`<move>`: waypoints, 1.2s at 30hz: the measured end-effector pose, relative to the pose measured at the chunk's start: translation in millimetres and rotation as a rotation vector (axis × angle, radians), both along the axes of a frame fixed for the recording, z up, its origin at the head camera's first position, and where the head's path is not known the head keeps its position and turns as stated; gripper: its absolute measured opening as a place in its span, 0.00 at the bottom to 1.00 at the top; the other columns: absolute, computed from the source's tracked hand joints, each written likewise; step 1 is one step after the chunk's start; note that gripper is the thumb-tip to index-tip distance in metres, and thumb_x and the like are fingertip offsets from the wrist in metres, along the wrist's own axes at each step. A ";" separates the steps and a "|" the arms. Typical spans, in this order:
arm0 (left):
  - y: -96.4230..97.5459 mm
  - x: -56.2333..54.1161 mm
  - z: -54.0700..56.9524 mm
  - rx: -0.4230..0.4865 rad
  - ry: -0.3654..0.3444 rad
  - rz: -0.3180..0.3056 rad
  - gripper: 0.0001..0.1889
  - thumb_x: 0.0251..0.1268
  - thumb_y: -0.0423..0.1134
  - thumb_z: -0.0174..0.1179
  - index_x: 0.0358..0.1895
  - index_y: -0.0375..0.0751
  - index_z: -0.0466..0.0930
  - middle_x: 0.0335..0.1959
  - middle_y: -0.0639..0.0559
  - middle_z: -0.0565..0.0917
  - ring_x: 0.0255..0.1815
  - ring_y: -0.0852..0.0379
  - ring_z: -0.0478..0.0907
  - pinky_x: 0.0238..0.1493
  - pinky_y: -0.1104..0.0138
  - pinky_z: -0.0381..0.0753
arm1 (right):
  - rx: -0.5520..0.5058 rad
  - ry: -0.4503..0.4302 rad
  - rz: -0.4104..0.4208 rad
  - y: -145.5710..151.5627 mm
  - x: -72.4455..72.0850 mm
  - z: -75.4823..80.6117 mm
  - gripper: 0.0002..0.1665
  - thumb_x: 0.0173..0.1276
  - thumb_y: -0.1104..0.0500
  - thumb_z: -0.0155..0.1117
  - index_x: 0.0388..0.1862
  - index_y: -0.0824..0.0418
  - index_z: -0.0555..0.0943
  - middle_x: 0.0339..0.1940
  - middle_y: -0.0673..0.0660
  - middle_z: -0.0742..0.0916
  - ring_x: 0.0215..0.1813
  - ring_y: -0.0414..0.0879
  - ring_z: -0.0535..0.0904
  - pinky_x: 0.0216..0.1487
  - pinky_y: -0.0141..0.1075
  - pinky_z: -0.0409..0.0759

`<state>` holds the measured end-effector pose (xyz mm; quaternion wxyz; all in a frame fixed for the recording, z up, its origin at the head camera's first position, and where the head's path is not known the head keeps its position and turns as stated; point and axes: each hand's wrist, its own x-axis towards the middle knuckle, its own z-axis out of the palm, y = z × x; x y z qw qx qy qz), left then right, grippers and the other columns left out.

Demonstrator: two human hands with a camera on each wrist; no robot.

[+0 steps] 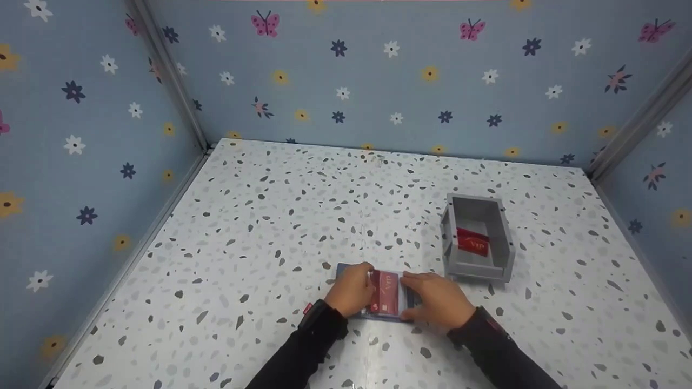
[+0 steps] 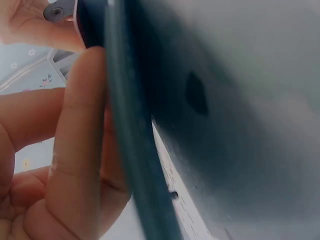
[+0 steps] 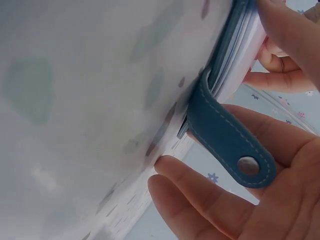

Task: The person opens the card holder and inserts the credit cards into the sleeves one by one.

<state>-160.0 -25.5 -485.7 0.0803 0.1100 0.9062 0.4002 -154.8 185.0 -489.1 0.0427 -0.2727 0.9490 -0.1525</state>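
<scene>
A blue card holder [image 1: 341, 268] lies open on the speckled table, its clear sleeves showing a red VIP card [image 1: 386, 292]. My left hand [image 1: 351, 290] grips the holder's left part, with the thumb beside the card. In the left wrist view, fingers [image 2: 80, 145] press against the dark blue cover [image 2: 130, 125]. At the right edge, my right hand [image 1: 439, 300] pinches the holder, thumb and fingers spread along that side. A stitched strap with a metal snap [image 3: 247, 165] sticks out past the sleeves in the right wrist view. The hands partly hide the holder.
A grey open-topped bin [image 1: 478, 267] stands to the right, beyond the right hand. Inside it lies another red VIP card [image 1: 473, 242]. Flower-patterned panels [image 1: 367, 75] enclose the table at the back and both sides.
</scene>
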 end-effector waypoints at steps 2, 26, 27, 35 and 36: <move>2.4 0.5 0.0 0.000 0.010 0.001 0.16 0.64 0.26 0.53 0.55 0.27 0.77 0.40 0.39 0.86 0.40 0.51 0.82 0.48 0.58 0.83 | -0.007 0.011 0.007 0.2 -0.4 -0.8 0.45 0.48 0.45 0.78 0.63 0.63 0.77 0.62 0.61 0.83 0.59 0.58 0.81 0.61 0.52 0.78; -13.7 20.2 -0.9 -0.338 0.171 -0.098 0.36 0.48 0.49 0.73 0.61 0.37 0.75 0.63 0.39 0.75 0.65 0.39 0.69 0.63 0.45 0.73 | 0.019 -0.030 -0.008 3.4 1.4 1.0 0.50 0.50 0.39 0.75 0.70 0.59 0.71 0.68 0.62 0.77 0.67 0.63 0.74 0.64 0.60 0.73; -16.4 20.9 -0.9 -0.345 0.160 -0.107 0.38 0.46 0.48 0.74 0.63 0.36 0.75 0.66 0.38 0.73 0.67 0.37 0.67 0.64 0.43 0.72 | 0.016 -0.032 -0.004 4.8 1.7 1.5 0.51 0.51 0.38 0.75 0.71 0.57 0.69 0.70 0.62 0.75 0.69 0.64 0.71 0.65 0.62 0.71; -25.3 21.3 -1.8 -0.281 0.043 -0.134 0.42 0.44 0.42 0.74 0.67 0.36 0.71 0.74 0.39 0.65 0.74 0.28 0.55 0.70 0.40 0.64 | -0.004 0.060 0.033 15.0 1.6 19.6 0.59 0.54 0.32 0.69 0.80 0.46 0.53 0.80 0.61 0.57 0.79 0.68 0.50 0.68 0.66 0.64; -25.3 21.0 -2.1 -0.278 0.040 -0.131 0.42 0.43 0.41 0.74 0.67 0.36 0.70 0.74 0.39 0.65 0.75 0.28 0.55 0.70 0.39 0.64 | -0.001 0.081 0.026 16.6 0.9 23.4 0.59 0.55 0.31 0.68 0.80 0.45 0.52 0.81 0.60 0.55 0.79 0.67 0.48 0.68 0.67 0.63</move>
